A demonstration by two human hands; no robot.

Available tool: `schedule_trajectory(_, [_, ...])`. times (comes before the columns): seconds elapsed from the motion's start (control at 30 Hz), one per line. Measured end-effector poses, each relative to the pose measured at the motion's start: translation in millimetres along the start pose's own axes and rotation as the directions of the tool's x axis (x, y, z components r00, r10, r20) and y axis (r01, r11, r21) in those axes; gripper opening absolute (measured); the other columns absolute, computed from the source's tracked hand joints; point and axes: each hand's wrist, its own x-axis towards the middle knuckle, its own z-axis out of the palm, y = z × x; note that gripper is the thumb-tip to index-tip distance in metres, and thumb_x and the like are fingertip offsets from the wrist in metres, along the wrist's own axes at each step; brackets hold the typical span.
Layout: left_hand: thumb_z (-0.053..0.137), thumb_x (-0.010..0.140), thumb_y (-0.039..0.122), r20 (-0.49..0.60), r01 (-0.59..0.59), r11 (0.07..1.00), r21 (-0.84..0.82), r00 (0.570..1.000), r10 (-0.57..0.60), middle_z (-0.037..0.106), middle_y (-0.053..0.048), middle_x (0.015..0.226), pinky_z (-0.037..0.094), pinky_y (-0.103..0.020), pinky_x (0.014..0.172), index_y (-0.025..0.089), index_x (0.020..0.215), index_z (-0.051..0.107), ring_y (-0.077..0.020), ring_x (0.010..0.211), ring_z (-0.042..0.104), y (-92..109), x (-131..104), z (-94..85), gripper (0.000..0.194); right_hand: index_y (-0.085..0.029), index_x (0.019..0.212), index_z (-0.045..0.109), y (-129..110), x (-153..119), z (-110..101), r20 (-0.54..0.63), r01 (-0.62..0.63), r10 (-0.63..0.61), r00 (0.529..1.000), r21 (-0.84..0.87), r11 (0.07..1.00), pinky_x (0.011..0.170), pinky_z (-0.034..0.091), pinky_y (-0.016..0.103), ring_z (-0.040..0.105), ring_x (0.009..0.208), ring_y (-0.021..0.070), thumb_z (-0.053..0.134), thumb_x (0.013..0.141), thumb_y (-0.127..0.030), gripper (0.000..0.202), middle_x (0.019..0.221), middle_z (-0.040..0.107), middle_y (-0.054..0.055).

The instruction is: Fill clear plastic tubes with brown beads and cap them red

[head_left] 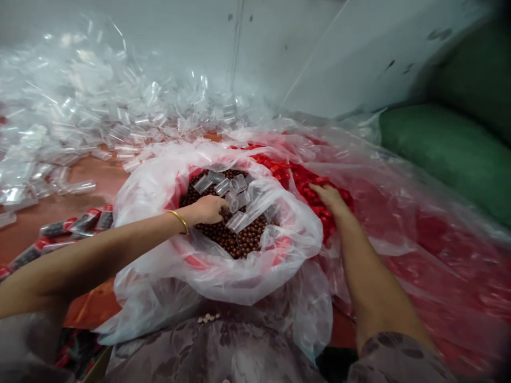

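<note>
My left hand [211, 209], with a gold bangle on the wrist, is over a bag-lined container full of small brown balls [231, 246]. Its fingers are curled closed, their tips hidden beside a clear plastic tube [232, 202]; I cannot make out what they hold. Several more clear tubes lie on the balls. White translucent plastic [151, 186] is folded over the red rim. On the other side, my right hand [329, 196] reaches into a heap of small red caps [303, 178], at least one finger stretched out, nothing visibly held.
Loose clear tubes [80, 106] are heaped at the back left against a pale wall [279, 48]. Filled tubes with red caps [85, 219] lie on the reddish surface at left. Clear sheeting [419, 213] covers red pieces at right, beside a green sack [443, 149].
</note>
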Motion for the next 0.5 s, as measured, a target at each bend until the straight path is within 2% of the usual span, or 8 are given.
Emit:
schedule_trajectory(0.07, [0.064, 0.066, 0.008, 0.004, -0.019, 0.952, -0.305, 1.000, 0.021, 0.069, 0.000, 0.082, 0.048, -0.022, 0.073, 0.016, 0.083, 0.064, -0.0137, 0.078, 0.062, -6, 5, 4.0, 0.018, -0.012, 0.110, 0.065, -17, -2, 4, -0.007, 0.036, -0.036, 0.999, 0.070, 0.997, 0.070, 0.053, 0.034, 0.067, 0.078, 0.0209, 0.052, 0.084, -0.046, 0.044, 0.087, 0.072, 0.011])
schedule_trajectory(0.13, [0.066, 0.067, 0.010, 0.032, -0.021, 0.845, -0.535, 0.998, 0.046, 0.064, 0.003, 0.073, 0.047, -0.021, 0.066, 0.014, 0.083, 0.060, -0.0098, 0.068, 0.058, -11, 8, 6.1, 0.017, -0.014, 0.111, 0.063, -34, -9, 4, -0.057, 0.080, -0.074, 0.996, 0.109, 0.991, 0.072, 0.053, 0.036, 0.065, 0.079, 0.0213, 0.058, 0.080, -0.049, 0.047, 0.091, 0.071, 0.009])
schedule_trajectory(0.2, [0.069, 0.068, 0.014, 0.049, -0.042, 0.692, -0.721, 0.993, 0.111, 0.060, 0.005, 0.071, 0.046, -0.020, 0.064, 0.014, 0.084, 0.056, -0.0070, 0.063, 0.055, -14, 7, 5.7, 0.020, -0.015, 0.110, 0.063, -52, -18, 1, -0.106, 0.127, -0.118, 0.987, 0.084, 0.988, 0.077, 0.052, 0.040, 0.065, 0.083, 0.0241, 0.063, 0.074, -0.053, 0.052, 0.097, 0.070, 0.011])
schedule_trajectory(0.27, [0.076, 0.065, 0.015, 0.025, -0.062, 0.477, -0.877, 0.985, 0.173, 0.058, 0.006, 0.073, 0.045, -0.020, 0.066, 0.014, 0.083, 0.055, -0.0053, 0.064, 0.054, -16, 2, 2.8, 0.028, -0.016, 0.108, 0.063, -70, -27, -2, -0.113, 0.178, -0.178, 0.978, -0.015, 0.984, 0.081, 0.049, 0.046, 0.064, 0.090, 0.0287, 0.062, 0.074, -0.057, 0.053, 0.104, 0.068, 0.014])
schedule_trajectory(0.3, [0.079, 0.062, 0.015, 0.005, -0.071, 0.397, -0.915, 0.982, 0.188, 0.058, 0.006, 0.073, 0.044, -0.020, 0.067, 0.014, 0.082, 0.055, -0.0049, 0.065, 0.054, -16, -3, 0.9, 0.031, -0.017, 0.107, 0.064, -78, -31, -3, -0.104, 0.207, -0.213, 0.972, -0.063, 0.976, 0.083, 0.048, 0.050, 0.063, 0.095, 0.0309, 0.059, 0.076, -0.056, 0.050, 0.107, 0.067, 0.015])
schedule_trajectory(0.33, [0.081, 0.060, 0.015, -0.014, -0.082, 0.358, -0.930, 0.982, 0.190, 0.059, 0.006, 0.074, 0.044, -0.020, 0.069, 0.014, 0.082, 0.055, -0.0049, 0.067, 0.054, -17, -9, -1.1, 0.034, -0.017, 0.105, 0.064, -85, -35, -3, -0.093, 0.238, -0.247, 0.965, -0.097, 0.966, 0.086, 0.046, 0.052, 0.062, 0.099, 0.0323, 0.055, 0.080, -0.053, 0.045, 0.110, 0.067, 0.016])
schedule_trajectory(0.4, [0.082, 0.060, 0.015, -0.048, -0.102, 0.312, -0.945, 0.983, 0.176, 0.062, 0.004, 0.078, 0.045, -0.021, 0.074, 0.014, 0.087, 0.057, -0.0059, 0.072, 0.057, -17, -23, -4.5, 0.036, -0.018, 0.100, 0.065, -94, -42, -2, -0.093, 0.298, -0.311, 0.946, -0.126, 0.946, 0.091, 0.042, 0.056, 0.060, 0.105, 0.0329, 0.048, 0.084, -0.042, 0.033, 0.110, 0.067, 0.015])
schedule_trajectory(0.5, [0.082, 0.063, 0.015, -0.082, -0.116, 0.238, -0.964, 0.985, 0.150, 0.066, 0.001, 0.088, 0.047, -0.024, 0.081, 0.015, 0.099, 0.060, -0.0084, 0.082, 0.060, -19, -45, -6.3, 0.042, -0.019, 0.098, 0.066, -98, -53, -3, -0.176, 0.372, -0.390, 0.904, -0.125, 0.920, 0.094, 0.041, 0.056, 0.062, 0.101, 0.0310, 0.049, 0.082, -0.033, 0.027, 0.104, 0.069, 0.013])
